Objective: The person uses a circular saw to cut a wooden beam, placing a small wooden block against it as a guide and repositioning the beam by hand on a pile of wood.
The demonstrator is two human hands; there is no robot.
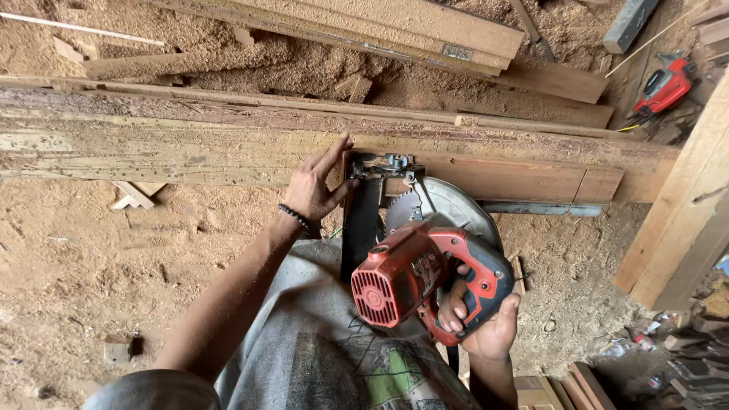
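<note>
Two hands: right hand (pixel 486 319) fingers clamp the circular saw (pixel 414 266); left hand (pixel 315 186) fingers spread on the beam (pixel 152 144).

At your 1 o'clock a second red power tool (pixel 667 87) lies on sawdust floor (pixel 68 266); stacked planks (pixel 425 30) at 12.

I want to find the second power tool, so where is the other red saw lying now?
In the head view, the second red saw lies at the upper right on the sawdust floor, beyond the long wooden beam, beside stacked planks.
</note>
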